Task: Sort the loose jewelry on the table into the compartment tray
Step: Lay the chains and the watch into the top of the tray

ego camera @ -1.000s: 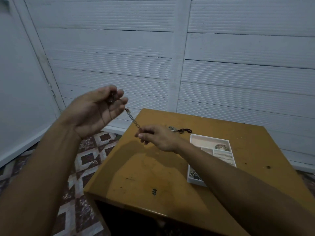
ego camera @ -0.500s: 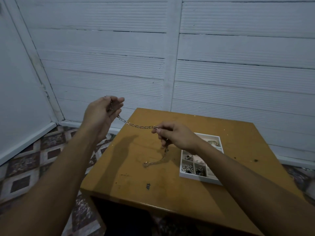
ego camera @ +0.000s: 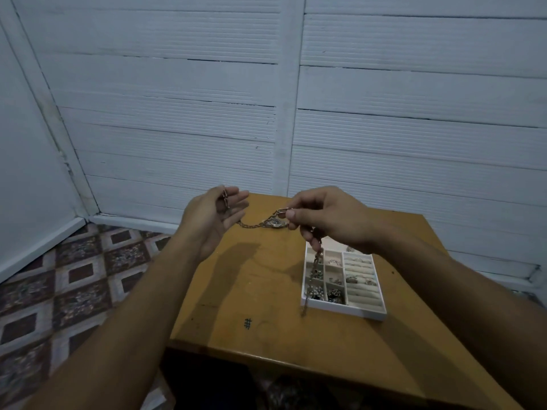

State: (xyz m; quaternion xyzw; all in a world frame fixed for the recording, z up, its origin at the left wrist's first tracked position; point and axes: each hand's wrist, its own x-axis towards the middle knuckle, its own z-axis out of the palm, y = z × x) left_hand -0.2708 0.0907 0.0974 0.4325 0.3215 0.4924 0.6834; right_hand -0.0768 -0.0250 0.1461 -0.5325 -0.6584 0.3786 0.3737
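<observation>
A metal chain necklace (ego camera: 254, 224) with an oval pendant (ego camera: 273, 222) stretches between my two hands above the wooden table (ego camera: 266, 335). My left hand (ego camera: 211, 217) is raised at the table's far left corner, palm up, with one end of the chain lying over its fingers. My right hand (ego camera: 328, 217) pinches the chain by the pendant, and the loose tail (ego camera: 312, 279) hangs down from it over the left edge of the white compartment tray (ego camera: 376, 313). The tray holds several rings and small pieces in its cells.
The table stands in a corner against white slatted walls (ego camera: 207, 128). Patterned floor tiles (ego camera: 74, 276) lie to the left. A small black hash mark (ego camera: 248, 323) is drawn on the table's near part.
The hands have come closer together, and the right hand has slid along the chain to the pendant. The hanging tail now dangles over the tray instead of the bare table.
</observation>
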